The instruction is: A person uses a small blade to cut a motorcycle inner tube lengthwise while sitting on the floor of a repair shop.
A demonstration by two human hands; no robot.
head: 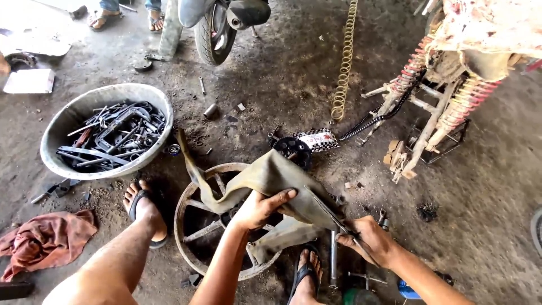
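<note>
At centre frame, the left hand [261,208] gripped a limp, dusty tan rubber inner tube [265,178] draped over a bare metal spoked wheel rim [189,214], while the right hand [370,240] clasped long metal scissors [333,217] against it. A checkered black-and-white package [316,139] lay just above.

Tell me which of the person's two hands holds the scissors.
The right hand holds the scissors, blades against the inner tube. The left hand only grips the rubber, with no tool.

left hand [261,208] gripping, right hand [367,240] clenched
</note>
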